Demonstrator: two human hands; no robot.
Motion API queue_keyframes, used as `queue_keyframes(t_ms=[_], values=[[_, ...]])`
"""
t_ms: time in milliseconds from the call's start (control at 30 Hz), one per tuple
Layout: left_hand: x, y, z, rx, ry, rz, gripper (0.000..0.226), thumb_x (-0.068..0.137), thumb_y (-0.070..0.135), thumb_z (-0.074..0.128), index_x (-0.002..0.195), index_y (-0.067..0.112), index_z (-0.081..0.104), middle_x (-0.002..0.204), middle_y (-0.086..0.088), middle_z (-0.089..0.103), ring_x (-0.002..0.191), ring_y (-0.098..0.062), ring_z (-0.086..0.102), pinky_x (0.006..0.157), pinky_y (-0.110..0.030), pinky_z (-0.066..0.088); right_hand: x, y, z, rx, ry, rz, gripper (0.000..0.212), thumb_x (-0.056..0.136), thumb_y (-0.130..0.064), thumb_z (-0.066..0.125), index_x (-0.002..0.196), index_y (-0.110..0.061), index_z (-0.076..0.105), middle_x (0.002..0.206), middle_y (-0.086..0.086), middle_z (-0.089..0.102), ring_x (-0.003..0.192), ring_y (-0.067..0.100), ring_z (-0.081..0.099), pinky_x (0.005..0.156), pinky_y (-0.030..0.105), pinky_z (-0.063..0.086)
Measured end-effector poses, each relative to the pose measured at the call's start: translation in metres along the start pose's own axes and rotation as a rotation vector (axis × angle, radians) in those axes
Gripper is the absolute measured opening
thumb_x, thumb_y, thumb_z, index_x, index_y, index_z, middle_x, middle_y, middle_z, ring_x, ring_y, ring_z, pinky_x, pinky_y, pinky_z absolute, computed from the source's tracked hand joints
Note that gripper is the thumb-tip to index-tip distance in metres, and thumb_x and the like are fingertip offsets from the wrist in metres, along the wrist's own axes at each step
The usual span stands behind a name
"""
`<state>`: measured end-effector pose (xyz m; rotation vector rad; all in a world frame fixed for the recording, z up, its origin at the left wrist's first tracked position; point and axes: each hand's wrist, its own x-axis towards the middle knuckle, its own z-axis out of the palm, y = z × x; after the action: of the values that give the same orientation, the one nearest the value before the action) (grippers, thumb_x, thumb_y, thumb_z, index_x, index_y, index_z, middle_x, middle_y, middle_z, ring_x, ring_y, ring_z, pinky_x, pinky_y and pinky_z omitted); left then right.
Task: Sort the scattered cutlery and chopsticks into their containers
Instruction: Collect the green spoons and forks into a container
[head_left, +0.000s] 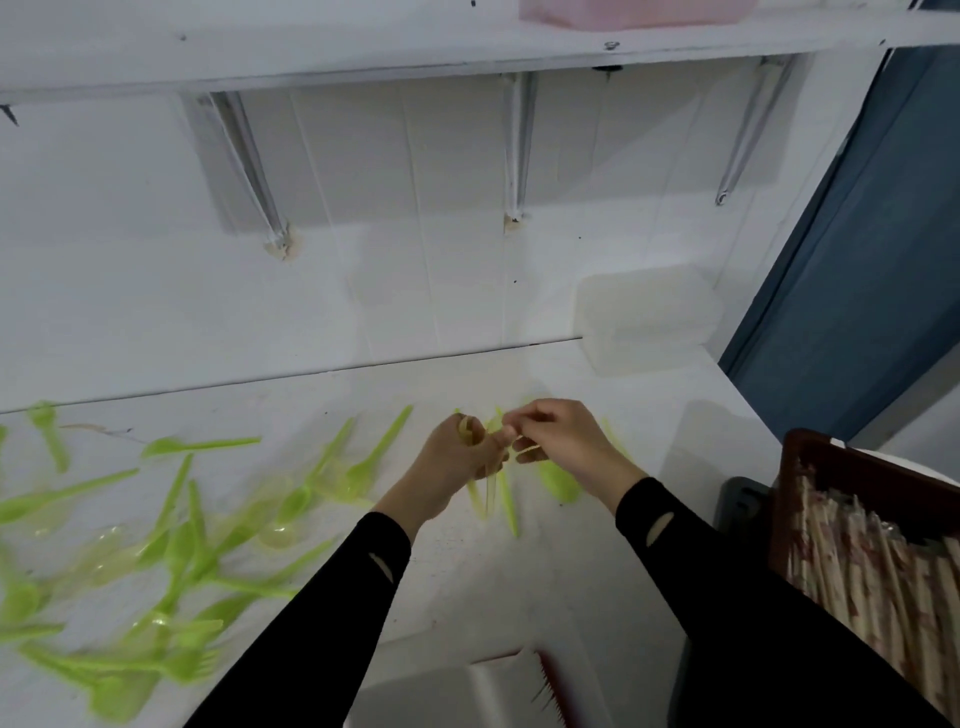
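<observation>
Head cam view, a bit smeary, so bear with me. Both hands are up together over the middle of the bench (597, 571). The left hand (452, 462) is curled round a green bundle (491, 499) of plastic cutlery. The handles poke out below the fist toward me, and I can't tell if the tips touch the bench. The right hand (566, 441) has its fingertips pinched on the top end of that same bundle, right against the left thumb. A single green spoon (560, 483) lies on the bench just under the right wrist.

Containers:
- **Right edge:** there's a dark brown crate (841, 467) packed with paper-wrapped chopsticks (872, 582), all lying the same way.
- **Back right corner of the bench:** a cloudy white plastic box (649, 317) sits against the wall. I can't tell what's in it.
- **Bottom edge, close to me:** a white tray (483, 686) has something red and toothed (550, 680) at its right side, too blurred to name.
- **Up on the shelf (363, 47):** a pink box (628, 13), cut off by the frame.

The loose cutlery (182, 545) is spread over the left half of the bench, well apart from any container. It's spoons and forks, some bright green and some clear yellowish, crossing over each other in a heap.
</observation>
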<state>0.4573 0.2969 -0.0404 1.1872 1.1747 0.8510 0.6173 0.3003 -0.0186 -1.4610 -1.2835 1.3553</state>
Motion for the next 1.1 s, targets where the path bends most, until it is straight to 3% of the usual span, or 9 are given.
queue_keyframes(t_ms=[100, 200, 333, 400, 467, 667, 800, 933, 1100], values=[[0.012, 0.008, 0.013, -0.035, -0.001, -0.072, 0.017, 0.092, 0.002, 0.062, 0.091, 0.009, 0.047, 0.085, -0.013, 0.069, 0.072, -0.025, 0.067, 0.075, -0.040, 0.060, 0.007, -0.002, -0.009, -0.076, 0.143, 0.010, 0.032, 0.100, -0.035, 0.052, 0.096, -0.011, 0.073, 0.083, 0.001, 0.070, 0.068, 0.018, 0.066, 0.065, 0.032, 0.056], [0.031, 0.008, 0.018, 0.029, -0.018, -0.038, 0.039, 0.098, 0.001, 0.050, 0.124, 0.030, 0.048, 0.105, -0.008, 0.071, 0.077, -0.024, 0.069, 0.067, -0.031, 0.059, 0.014, 0.010, -0.021, -0.764, 0.324, -0.006, 0.038, 0.102, -0.040, 0.036, 0.100, -0.017, 0.066, 0.099, 0.000, 0.068, 0.095, 0.024, 0.064, 0.078, 0.032, 0.047], [0.062, 0.003, 0.024, 0.554, -0.008, 0.183, 0.025, 0.090, -0.003, 0.057, 0.095, 0.019, 0.067, 0.092, 0.003, 0.068, 0.084, -0.015, 0.065, 0.073, -0.024, 0.052, 0.017, 0.027, -0.027, -1.148, 0.104, 0.194, 0.032, 0.096, -0.019, 0.045, 0.124, -0.016, 0.059, 0.129, 0.005, 0.057, 0.119, 0.027, 0.057, 0.093, 0.032, 0.044], [0.073, -0.001, 0.029, 0.836, -0.064, 0.238, 0.008, 0.090, 0.012, 0.064, 0.092, 0.019, 0.068, 0.094, 0.005, 0.067, 0.091, -0.016, 0.064, 0.080, -0.028, 0.050, 0.016, 0.029, -0.024, -1.227, 0.056, 0.210, 0.031, 0.095, -0.013, 0.044, 0.122, -0.013, 0.060, 0.126, 0.006, 0.060, 0.117, 0.028, 0.060, 0.090, 0.032, 0.045], [0.082, -0.003, 0.032, 1.155, -0.147, 0.273, 0.026, 0.092, 0.009, 0.055, 0.109, 0.023, 0.068, 0.110, 0.003, 0.064, 0.102, -0.018, 0.060, 0.083, -0.030, 0.047, 0.017, 0.030, -0.022, -1.246, 0.026, 0.208, 0.030, 0.096, -0.013, 0.043, 0.121, -0.012, 0.060, 0.123, 0.005, 0.062, 0.115, 0.026, 0.061, 0.086, 0.032, 0.044], [0.098, -0.004, 0.025, 1.447, -0.411, 0.412, 0.057, 0.084, -0.011, 0.046, 0.127, 0.023, 0.062, 0.131, 0.000, 0.055, 0.112, -0.026, 0.059, 0.090, -0.041, 0.049, 0.021, 0.020, -0.031, -1.139, 0.235, 0.252, 0.030, 0.094, -0.012, 0.044, 0.123, -0.012, 0.053, 0.129, 0.010, 0.048, 0.121, 0.031, 0.047, 0.097, 0.039, 0.040], [0.098, -0.010, 0.022, 1.506, -0.391, 0.435, 0.047, 0.092, -0.001, 0.052, 0.131, 0.024, 0.058, 0.131, 0.002, 0.053, 0.115, -0.022, 0.056, 0.082, -0.036, 0.048, 0.020, 0.023, -0.038, -1.135, 0.192, 0.453, 0.039, 0.095, -0.011, 0.040, 0.134, -0.008, 0.045, 0.137, 0.016, 0.039, 0.127, 0.041, 0.042, 0.107, 0.058, 0.034], [0.093, -0.022, 0.014, 1.419, -0.234, 0.560, 0.040, 0.098, 0.010, 0.049, 0.137, 0.020, 0.052, 0.124, -0.007, 0.049, 0.108, -0.024, 0.056, 0.076, -0.036, 0.049, 0.019, 0.027, -0.035, -1.146, 0.163, 0.443, 0.040, 0.096, -0.013, 0.042, 0.136, -0.009, 0.046, 0.135, 0.012, 0.044, 0.125, 0.033, 0.047, 0.107, 0.048, 0.038], [0.071, 0.008, 0.010, 0.698, 0.116, 0.443, 0.033, 0.098, 0.019, 0.058, 0.131, 0.015, 0.058, 0.112, -0.002, 0.052, 0.103, -0.019, 0.056, 0.087, -0.005, 0.034, 0.017, 0.021, -0.033, -1.163, 0.226, 0.305, 0.030, 0.093, -0.009, 0.045, 0.122, -0.009, 0.054, 0.125, 0.008, 0.057, 0.117, 0.028, 0.054, 0.096, 0.035, 0.041]])
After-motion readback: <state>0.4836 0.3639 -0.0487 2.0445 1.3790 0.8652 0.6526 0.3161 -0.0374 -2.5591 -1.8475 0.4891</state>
